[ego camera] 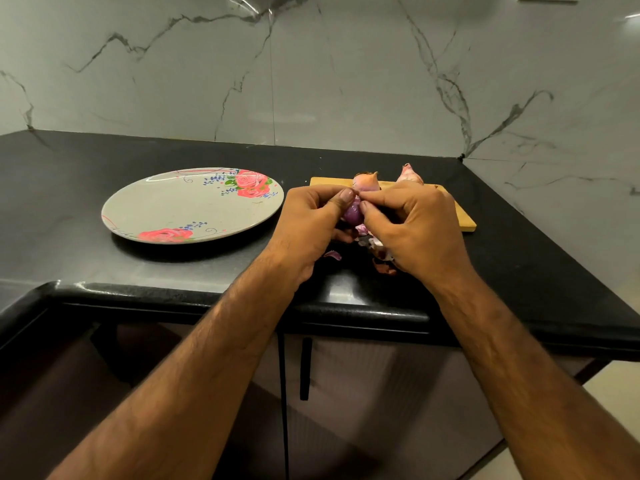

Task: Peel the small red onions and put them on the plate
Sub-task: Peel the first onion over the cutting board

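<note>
Both hands meet above the front part of the black worktop (104, 271), just right of centre, and both clamp one small red onion. Left hand (311, 223) curls round the held onion (354, 213) from the left, thumb tip on its upper left side. Right hand (412, 230) pinches it from the right, thumb and forefinger tips at its top, touching the left thumb. The held onion sits between the two thumbs with shiny purple flesh showing. Its lower part is hidden by the fingers, so I cannot tell how much skin is left on it.

Loose peel scraps (382, 265) lie on the worktop right under the hands, mostly below the right palm. One small purple scrap (332, 254) lies apart, by the left wrist side.

Wooden cutting board (464, 220) lies behind the hands, its near left part covered by them. Two unpeeled onions stand on its far edge: a tan one (366, 181) just behind the thumbs and a pinkish one (410, 173) to its right.

Plate (156, 209), pale with a red rose print, lies flat on the worktop left of the hands. It is near the left hand but does not touch it, and no onion lies on it.

A marble wall (311, 81) rises behind the worktop. Dark cabinet doors with a black handle (304, 368) are below the worktop edge.
</note>
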